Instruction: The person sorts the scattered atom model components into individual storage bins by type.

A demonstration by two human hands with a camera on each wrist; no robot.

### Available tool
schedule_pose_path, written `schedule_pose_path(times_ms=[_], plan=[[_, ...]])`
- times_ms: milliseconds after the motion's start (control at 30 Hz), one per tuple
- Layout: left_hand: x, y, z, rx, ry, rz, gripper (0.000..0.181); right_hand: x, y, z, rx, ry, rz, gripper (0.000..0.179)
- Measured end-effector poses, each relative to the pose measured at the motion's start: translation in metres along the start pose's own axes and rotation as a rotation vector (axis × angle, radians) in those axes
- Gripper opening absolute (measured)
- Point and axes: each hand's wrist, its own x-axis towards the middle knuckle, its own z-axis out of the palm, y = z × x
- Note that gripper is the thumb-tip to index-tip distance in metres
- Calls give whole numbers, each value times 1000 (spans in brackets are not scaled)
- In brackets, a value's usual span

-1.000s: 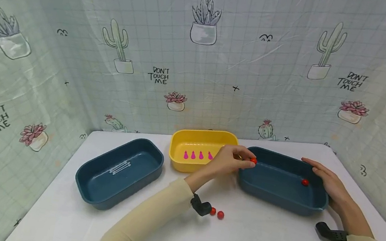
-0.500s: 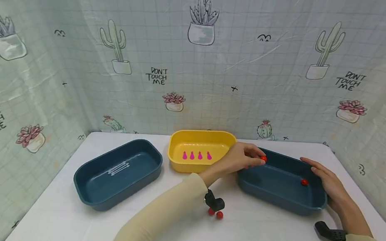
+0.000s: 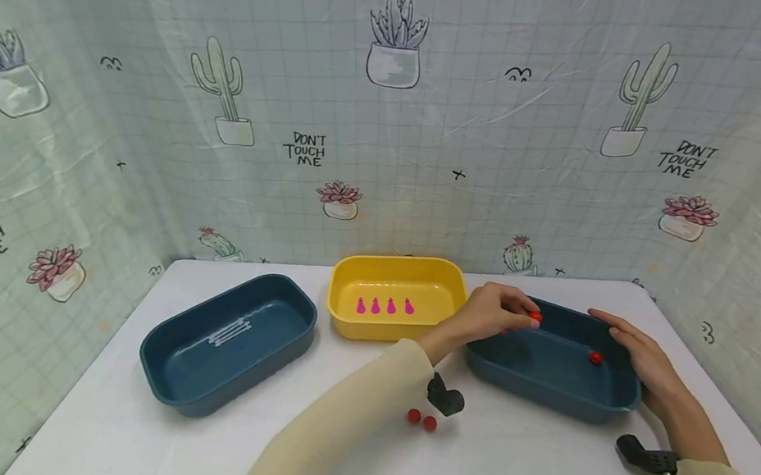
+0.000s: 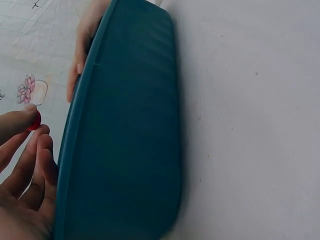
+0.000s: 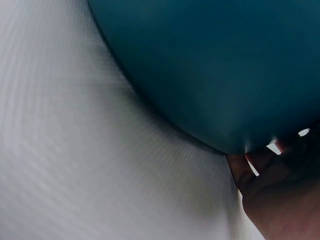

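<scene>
My left hand pinches a small red ball between thumb and fingertips, over the left part of a dark blue tray. In the left wrist view, the red ball shows between the fingertips, just beyond the tray's rim. My right hand rests against the tray's right end, its fingers stretched along the outside near the far corner. Inside the tray, toward its right end, lies another red ball. Two more red balls lie close together on the white table, below my left wrist.
A yellow tray with several pink pear-shaped pieces stands at the back, left of my left hand. Farther left, a second dark blue tray holds several thin white sticks. A patterned sheet hangs behind the table.
My left hand has moved right, carrying the pinched red ball farther over the dark blue tray. The right hand stays at the tray's end.
</scene>
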Motion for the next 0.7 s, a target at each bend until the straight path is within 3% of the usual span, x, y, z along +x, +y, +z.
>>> schedule_pose_path(times_ms=[433,700], plan=[[15,3,23,92,-19,-60,15,-3,-4,1,-11,9,-1,54],[24,4,34,123,3,-106,10,-1,-4,2,0,17,0,54]])
